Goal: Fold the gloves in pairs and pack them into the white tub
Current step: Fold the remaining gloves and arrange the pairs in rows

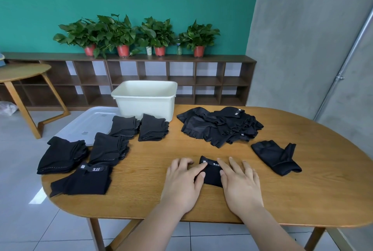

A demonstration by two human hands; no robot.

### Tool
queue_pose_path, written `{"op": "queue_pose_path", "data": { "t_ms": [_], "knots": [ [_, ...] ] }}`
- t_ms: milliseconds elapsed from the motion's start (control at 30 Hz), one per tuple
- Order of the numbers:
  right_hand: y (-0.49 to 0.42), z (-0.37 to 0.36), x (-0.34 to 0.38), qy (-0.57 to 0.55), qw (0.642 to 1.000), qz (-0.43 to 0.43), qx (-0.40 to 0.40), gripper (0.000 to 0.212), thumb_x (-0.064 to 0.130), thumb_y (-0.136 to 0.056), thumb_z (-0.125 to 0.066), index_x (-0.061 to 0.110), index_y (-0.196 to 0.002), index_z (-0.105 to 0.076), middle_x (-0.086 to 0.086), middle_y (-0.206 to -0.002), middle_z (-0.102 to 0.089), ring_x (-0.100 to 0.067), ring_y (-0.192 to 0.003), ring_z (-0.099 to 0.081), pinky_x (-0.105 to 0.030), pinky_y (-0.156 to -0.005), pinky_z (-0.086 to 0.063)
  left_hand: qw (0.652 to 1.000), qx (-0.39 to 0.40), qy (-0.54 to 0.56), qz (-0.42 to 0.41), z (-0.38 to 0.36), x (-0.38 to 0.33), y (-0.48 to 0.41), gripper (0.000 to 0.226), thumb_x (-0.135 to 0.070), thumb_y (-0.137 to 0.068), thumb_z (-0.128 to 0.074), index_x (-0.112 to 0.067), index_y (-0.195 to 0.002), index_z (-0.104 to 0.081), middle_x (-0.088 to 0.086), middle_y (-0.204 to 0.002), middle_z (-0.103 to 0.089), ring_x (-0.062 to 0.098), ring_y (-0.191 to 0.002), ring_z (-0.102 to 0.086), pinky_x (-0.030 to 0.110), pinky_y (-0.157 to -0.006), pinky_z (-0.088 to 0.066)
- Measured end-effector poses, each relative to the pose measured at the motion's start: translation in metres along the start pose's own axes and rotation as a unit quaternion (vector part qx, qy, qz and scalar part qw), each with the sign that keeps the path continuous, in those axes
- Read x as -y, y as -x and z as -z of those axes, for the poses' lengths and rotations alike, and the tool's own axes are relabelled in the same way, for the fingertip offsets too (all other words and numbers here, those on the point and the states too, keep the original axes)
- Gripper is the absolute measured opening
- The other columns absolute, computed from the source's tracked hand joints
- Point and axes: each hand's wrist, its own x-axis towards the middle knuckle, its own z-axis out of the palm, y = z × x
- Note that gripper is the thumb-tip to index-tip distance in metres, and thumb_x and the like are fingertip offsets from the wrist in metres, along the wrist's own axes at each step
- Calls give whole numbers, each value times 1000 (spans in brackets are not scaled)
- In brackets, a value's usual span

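A small black glove point(212, 172) with a white 5.11 label lies near the table's front edge. My left hand point(184, 182) and my right hand point(240, 182) press flat on it from either side with straight fingers, covering most of it. A single black glove point(276, 157) lies loose to the right. A heap of unfolded black gloves point(220, 126) sits behind it. Several folded black stacks point(109, 147) lie on the left, the nearest one point(84, 180) labelled 5.11. The white tub point(146, 99) stands at the table's far edge; what its inside holds is hidden.
The wooden oval table point(302, 200) carries everything. A clear plastic lid point(90, 121) lies flat at its back left. A second wooden table point(24, 73) stands further left, with a shelf unit point(161, 81) and potted plants behind.
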Motion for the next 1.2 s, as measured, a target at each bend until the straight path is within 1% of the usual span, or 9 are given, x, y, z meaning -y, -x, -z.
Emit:
{"op": "queue_pose_path", "data": {
  "t_ms": [100, 200, 267, 467, 600, 733, 1000, 1067, 1200],
  "knots": [
    [2, 5, 0, -40, 999, 14, -1, 54, 55, -110, -12, 48, -164, -16, 9, -173, -19, -26, -159, -6, -47, -129, -15, 1000, 25, -12, 14, 1, -2, -1, 44, -54, -111, -31, -55, -153, -43, -15, -155, -39, 18, -148, -20, 38, -124, -22],
    [6, 2, 1, -35, 997, 59, -44, 53, 48, -112, -14, 42, -163, -27, 5, -171, -26, -25, -159, -12, -47, -128, -19, 999, 31, -35, 15, 0, -4, -1, 44, -51, -111, -31, -53, -154, -43, -11, -157, -39, 24, -150, -19, 43, -127, -18],
    [7, -1, 2, -3, 997, 71, -39, 52, 45, -111, -18, 42, -161, -32, 1, -170, -29, -30, -158, -14, -50, -128, -19, 998, 29, -47, 16, -1, -4, 0, 44, -50, -111, -33, -52, -154, -44, -8, -157, -42, 27, -150, -21, 45, -128, -16],
    [2, 7, 1, -34, 996, 56, 58, 53, 62, -108, -17, 59, -160, -9, 7, -175, -12, -26, -161, 3, -47, -130, -7, 996, 20, -82, 28, 9, 0, 3, 45, -43, -113, -32, -52, -156, -41, -5, -156, -42, 29, -150, -20, 47, -129, -6],
    [1, 15, -1, -69, 988, 80, 109, 48, 62, -108, -19, 68, -155, -9, 11, -175, -8, -22, -160, 9, -47, -130, -3, 995, 23, -90, 24, 20, 15, 11, 44, -44, -113, -31, -55, -155, -39, -6, -158, -41, 28, -149, -20, 46, -128, -8],
    [-3, 15, 18, -64, 985, 98, 127, 50, 64, -107, -24, 69, -154, -8, 9, -175, -6, -25, -160, 10, -48, -130, -4, 995, 19, -93, 37, 30, 32, 17, 44, -43, -113, -32, -56, -155, -39, -7, -158, -40, 27, -148, -20, 45, -128, -10],
    [-14, 5, 89, -31, 990, 119, 71, 52, 71, -103, -33, 64, -154, -24, 5, -174, -13, -29, -160, 4, -50, -130, -1, 988, 7, -109, 106, 59, 79, 30, 46, -40, -113, -32, -56, -155, -39, -6, -155, -42, 26, -147, -22, 44, -127, -13],
    [-12, 1, 104, -20, 992, 116, 54, 54, 72, -102, -30, 61, -155, -25, 5, -174, -13, -29, -160, 4, -49, -130, 0, 986, 4, -111, 123, 63, 90, 33, 45, -40, -113, -32, -57, -155, -39, -6, -155, -42, 26, -147, -22, 45, -127, -14],
    [-9, -8, 117, -16, 990, 120, 71, 60, 72, -99, -8, 60, -158, -13, 3, -175, -11, -32, -160, 8, -51, -129, 5, 985, -7, -115, 132, 70, 101, 35, 45, -39, -113, -32, -55, -155, -41, -4, -156, -42, 27, -149, -21, 46, -128, -14]
  ]
}}
